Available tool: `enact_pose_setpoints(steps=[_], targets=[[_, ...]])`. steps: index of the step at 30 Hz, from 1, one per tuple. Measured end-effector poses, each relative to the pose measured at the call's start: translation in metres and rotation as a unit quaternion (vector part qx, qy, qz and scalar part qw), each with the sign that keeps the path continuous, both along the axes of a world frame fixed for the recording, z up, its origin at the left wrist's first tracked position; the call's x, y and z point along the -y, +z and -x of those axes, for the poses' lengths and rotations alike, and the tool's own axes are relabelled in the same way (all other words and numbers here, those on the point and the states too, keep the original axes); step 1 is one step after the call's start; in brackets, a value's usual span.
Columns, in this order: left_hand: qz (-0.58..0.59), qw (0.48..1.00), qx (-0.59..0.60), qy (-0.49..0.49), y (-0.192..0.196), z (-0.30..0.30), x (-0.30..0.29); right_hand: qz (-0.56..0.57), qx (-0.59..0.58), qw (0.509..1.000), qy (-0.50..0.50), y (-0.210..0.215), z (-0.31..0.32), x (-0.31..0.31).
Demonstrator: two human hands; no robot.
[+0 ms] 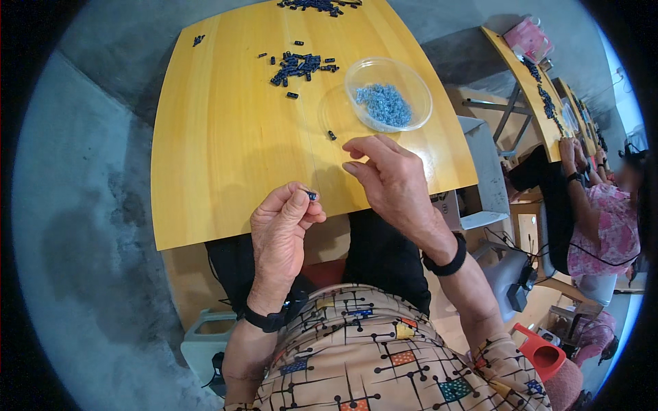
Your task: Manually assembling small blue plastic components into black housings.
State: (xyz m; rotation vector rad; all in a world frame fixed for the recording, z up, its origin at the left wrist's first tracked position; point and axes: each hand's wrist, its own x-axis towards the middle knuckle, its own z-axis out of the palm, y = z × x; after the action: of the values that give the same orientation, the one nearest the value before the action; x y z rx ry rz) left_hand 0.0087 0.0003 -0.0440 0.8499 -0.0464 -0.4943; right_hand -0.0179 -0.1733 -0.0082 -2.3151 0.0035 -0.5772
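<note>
My left hand [277,229] is closed in a pinch just over the near edge of the table. Between its thumb and forefinger sits a small dark plastic piece [312,196], mostly covered by the fingertips. My right hand [391,179] hovers over the table to the right, its thumb and bent forefinger a little apart, with nothing visible between them. Just beyond its fingertips lies a single dark piece [332,135]. Farther off, a clear round plastic bowl [419,75] holds many tiny shiny bluish bits [385,106], too small to make out singly.
A loose pile of dark pieces [301,67] lies mid-table on the yellow wooden table [212,151]. More lie at the far edge [319,6] and far left [198,40]. A grey box [483,164] stands by the right edge. Another person [596,219] works at a table [541,116] on the right.
</note>
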Motion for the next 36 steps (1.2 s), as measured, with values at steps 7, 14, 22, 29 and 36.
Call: enact_pose_setpoints(steps=[7, 14, 22, 29, 36], targets=[[0.017, 0.999, -0.028, 0.012, 0.003, -0.006, -0.008, 0.175, -0.051, 0.983, -0.017, -0.022, -0.039, -0.001], [0.018, 0.999, -0.034, 0.007, 0.008, -0.016, -0.017, 0.257, -0.077, 0.963, -0.035, -0.04, -0.066, 0.004], [0.029, 0.999, -0.021, -0.015, 0.012, -0.017, -0.027, -0.269, -0.214, 0.938, 0.039, 0.01, -0.018, -0.02], [0.038, 0.999, -0.015, -0.03, 0.021, -0.002, -0.02, -0.541, -0.156, 0.821, 0.095, 0.014, 0.035, -0.047], [0.004, 0.999, 0.017, -0.033, 0.03, 0.015, -0.016, -0.576, -0.079, 0.808, 0.094, 0.009, 0.055, -0.052]])
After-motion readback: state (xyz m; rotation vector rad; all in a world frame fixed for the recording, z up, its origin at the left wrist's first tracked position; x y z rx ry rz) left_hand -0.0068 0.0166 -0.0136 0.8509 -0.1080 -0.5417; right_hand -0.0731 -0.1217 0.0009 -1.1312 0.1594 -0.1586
